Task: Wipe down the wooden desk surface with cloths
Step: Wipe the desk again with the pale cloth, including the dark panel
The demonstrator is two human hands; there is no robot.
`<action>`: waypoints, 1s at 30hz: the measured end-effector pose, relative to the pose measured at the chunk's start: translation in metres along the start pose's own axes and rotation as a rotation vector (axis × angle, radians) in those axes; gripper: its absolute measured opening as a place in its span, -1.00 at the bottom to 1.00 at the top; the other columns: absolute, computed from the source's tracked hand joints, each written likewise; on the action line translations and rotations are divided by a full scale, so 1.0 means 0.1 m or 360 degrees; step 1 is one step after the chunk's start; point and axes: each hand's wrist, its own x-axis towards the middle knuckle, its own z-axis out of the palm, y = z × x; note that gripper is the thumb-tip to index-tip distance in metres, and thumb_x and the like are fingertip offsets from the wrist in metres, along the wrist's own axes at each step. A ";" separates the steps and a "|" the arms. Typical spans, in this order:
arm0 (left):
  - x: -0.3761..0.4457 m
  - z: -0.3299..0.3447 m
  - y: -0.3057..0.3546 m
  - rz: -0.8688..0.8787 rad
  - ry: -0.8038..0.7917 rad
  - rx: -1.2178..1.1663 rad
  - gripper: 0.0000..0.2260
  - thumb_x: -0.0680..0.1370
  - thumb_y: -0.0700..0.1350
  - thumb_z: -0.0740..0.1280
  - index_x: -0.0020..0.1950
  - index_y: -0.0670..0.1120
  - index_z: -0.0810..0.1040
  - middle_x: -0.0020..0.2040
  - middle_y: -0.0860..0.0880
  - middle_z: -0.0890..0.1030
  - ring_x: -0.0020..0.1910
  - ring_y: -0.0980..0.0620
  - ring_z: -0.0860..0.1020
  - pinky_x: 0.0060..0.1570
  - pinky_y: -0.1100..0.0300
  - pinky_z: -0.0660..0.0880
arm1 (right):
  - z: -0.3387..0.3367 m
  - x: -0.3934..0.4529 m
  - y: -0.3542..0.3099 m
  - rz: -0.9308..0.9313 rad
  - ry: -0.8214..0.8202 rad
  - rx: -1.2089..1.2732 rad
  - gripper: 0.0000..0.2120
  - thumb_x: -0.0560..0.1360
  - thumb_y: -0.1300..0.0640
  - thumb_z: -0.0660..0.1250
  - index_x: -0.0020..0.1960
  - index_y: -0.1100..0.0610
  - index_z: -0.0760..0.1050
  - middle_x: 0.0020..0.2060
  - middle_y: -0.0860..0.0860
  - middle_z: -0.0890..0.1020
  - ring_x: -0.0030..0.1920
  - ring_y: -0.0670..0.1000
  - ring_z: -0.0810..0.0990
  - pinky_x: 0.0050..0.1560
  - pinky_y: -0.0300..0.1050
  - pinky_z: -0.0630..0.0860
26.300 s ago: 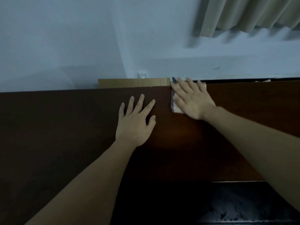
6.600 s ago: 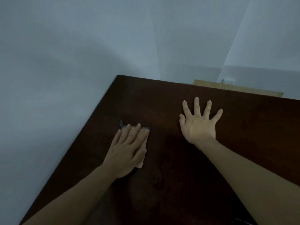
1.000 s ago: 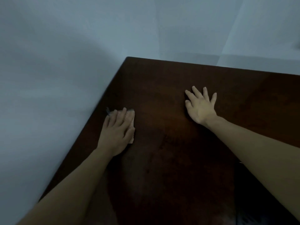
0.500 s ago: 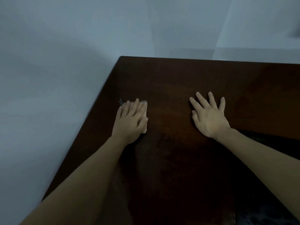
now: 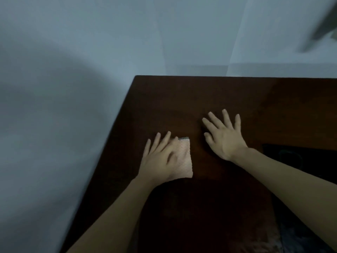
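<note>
On the dark wooden table (image 5: 237, 99), the left hand (image 5: 158, 159) lies on a folded pale cloth (image 5: 184, 157), left of the right hand (image 5: 224, 137).

Pale folded cloth (image 5: 185, 157) flat on dark desk (image 5: 237, 99)

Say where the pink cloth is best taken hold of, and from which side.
Probably the cloth's bare right edge, from the right: it lies flat on the desk, the left hand pressing its left part, fingers straight. The right hand lies open beside that edge.
</note>
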 end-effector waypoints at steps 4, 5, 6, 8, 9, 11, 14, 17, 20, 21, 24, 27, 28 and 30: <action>0.04 -0.24 -0.44 -0.0141 0.0146 -0.0012 -0.53 0.72 0.01 0.05 0.65 0.10 0.10 0.66 0.10 -0.01 0.63 0.06 -0.13 0.59 0.00 -0.19 | 0.00 0.02 -0.64 -0.0159 -0.0120 0.0067 -0.41 0.68 -0.17 -0.08 0.66 -0.01 -0.04 0.66 -0.01 -0.09 0.61 0.19 -0.30 0.54 0.36 -0.29; 0.05 -0.26 -0.52 -0.0181 0.0145 0.0000 -0.53 0.72 0.02 0.05 0.65 0.09 0.11 0.66 0.09 -0.01 0.63 0.05 -0.11 0.59 0.01 -0.17 | 0.03 0.00 -0.80 -0.0195 -0.0130 0.0070 -0.40 0.69 -0.18 -0.09 0.66 0.01 -0.05 0.66 0.00 -0.10 0.61 0.18 -0.30 0.53 0.35 -0.30; 0.05 -0.27 -0.60 -0.0217 0.0132 0.0017 -0.53 0.73 0.02 0.05 0.65 0.08 0.10 0.66 0.09 -0.01 0.64 0.04 -0.10 0.59 0.02 -0.16 | 0.07 -0.02 -0.95 -0.0229 -0.0122 0.0078 -0.39 0.69 -0.18 -0.10 0.67 0.03 -0.06 0.65 0.01 -0.10 0.61 0.18 -0.30 0.53 0.33 -0.30; 0.08 -0.28 -0.69 -0.0259 0.0118 0.0047 -0.53 0.73 0.03 0.03 0.65 0.07 0.08 0.67 0.08 -0.02 0.64 0.03 -0.10 0.58 0.02 -0.16 | 0.19 -0.07 -1.19 -0.0295 -0.0102 0.0103 -0.39 0.69 -0.19 -0.15 0.67 0.03 -0.12 0.65 0.01 -0.13 0.61 0.16 -0.31 0.54 0.29 -0.32; 0.10 -0.28 -0.71 -0.0269 0.0121 0.0056 -0.53 0.73 0.03 0.03 0.65 0.07 0.08 0.67 0.07 -0.02 0.64 0.02 -0.10 0.58 0.02 -0.16 | 0.28 -0.10 -1.26 -0.0324 -0.0100 0.0086 -0.38 0.69 -0.21 -0.17 0.66 0.01 -0.17 0.65 0.02 -0.16 0.61 0.16 -0.32 0.53 0.29 -0.33; 0.13 -0.27 -0.72 -0.0276 0.0138 0.0053 -0.52 0.73 0.04 0.03 0.65 0.07 0.07 0.67 0.07 -0.02 0.64 0.01 -0.10 0.58 0.01 -0.16 | 0.43 -0.15 -1.32 -0.0348 -0.0067 -0.0036 -0.36 0.67 -0.26 -0.23 0.64 -0.01 -0.30 0.64 0.03 -0.23 0.60 0.18 -0.34 0.52 0.33 -0.34; 0.19 -0.24 -0.70 -0.0271 0.0151 0.0030 -0.51 0.72 0.04 0.04 0.66 0.07 0.06 0.67 0.07 -0.03 0.64 0.01 -0.11 0.58 0.00 -0.17 | 0.51 -0.15 -1.27 -0.0349 -0.0037 -0.0098 -0.31 0.61 -0.37 -0.30 0.61 -0.06 -0.37 0.62 0.02 -0.29 0.60 0.19 -0.34 0.52 0.36 -0.32; 0.24 -0.20 -0.67 -0.0234 0.0151 0.0032 -0.51 0.72 0.06 0.05 0.66 0.09 0.05 0.67 0.07 -0.04 0.64 0.02 -0.13 0.58 0.00 -0.19 | 0.46 -0.11 -1.15 -0.0357 -0.0060 -0.0090 -0.29 0.57 -0.44 -0.31 0.60 -0.15 -0.40 0.61 0.02 -0.32 0.60 0.20 -0.35 0.52 0.36 -0.33; 0.33 -0.17 -0.61 -0.0187 0.0131 0.0046 -0.50 0.72 0.08 0.04 0.66 0.11 0.03 0.67 0.08 -0.05 0.64 0.02 -0.14 0.58 -0.01 -0.21 | 0.37 0.01 -0.83 -0.0261 -0.0070 -0.0135 -0.28 0.55 -0.46 -0.31 0.60 -0.19 -0.38 0.62 0.02 -0.28 0.60 0.21 -0.32 0.53 0.35 -0.31; 0.36 -0.17 -0.58 -0.0174 0.0122 0.0057 -0.50 0.72 0.09 0.03 0.66 0.11 0.02 0.67 0.08 -0.06 0.64 0.03 -0.15 0.58 -0.01 -0.21 | 0.32 0.08 -0.67 -0.0197 -0.0070 -0.0145 -0.27 0.54 -0.47 -0.31 0.60 -0.19 -0.37 0.63 0.02 -0.27 0.61 0.20 -0.30 0.53 0.35 -0.29; 0.46 -0.13 -0.46 -0.0111 0.0114 0.0079 -0.50 0.72 0.09 0.02 0.66 0.12 0.00 0.67 0.08 -0.09 0.63 0.03 -0.17 0.59 -0.01 -0.21 | 0.19 0.34 -0.17 0.0025 -0.0062 -0.0130 -0.22 0.48 -0.49 -0.37 0.61 -0.18 -0.36 0.64 0.01 -0.24 0.62 0.21 -0.24 0.54 0.37 -0.22; 0.54 -0.09 -0.31 -0.0067 0.0118 0.0040 -0.50 0.72 0.09 0.02 0.66 0.12 -0.01 0.66 0.10 -0.10 0.63 0.05 -0.19 0.60 -0.02 -0.21 | 0.14 0.50 0.12 0.0138 -0.0024 -0.0129 -0.11 0.37 -0.54 -0.50 0.61 -0.17 -0.34 0.64 0.05 -0.21 0.62 0.23 -0.21 0.54 0.39 -0.19; 0.56 -0.08 -0.26 -0.0055 0.0117 0.0033 -0.50 0.72 0.09 0.01 0.66 0.13 -0.01 0.66 0.10 -0.09 0.63 0.05 -0.19 0.60 -0.02 -0.21 | 0.14 0.50 0.12 0.0153 -0.0034 -0.0126 -0.13 0.39 -0.52 -0.48 0.62 -0.16 -0.34 0.64 0.06 -0.21 0.62 0.24 -0.20 0.54 0.39 -0.19; 0.60 -0.05 -0.18 -0.0041 0.0104 0.0027 -0.51 0.72 0.08 0.00 0.65 0.14 -0.01 0.66 0.10 -0.09 0.63 0.04 -0.18 0.60 -0.02 -0.21 | 0.18 0.36 0.02 0.0178 -0.0081 -0.0111 -0.20 0.47 -0.46 -0.40 0.62 -0.13 -0.33 0.64 0.08 -0.22 0.62 0.26 -0.21 0.53 0.41 -0.19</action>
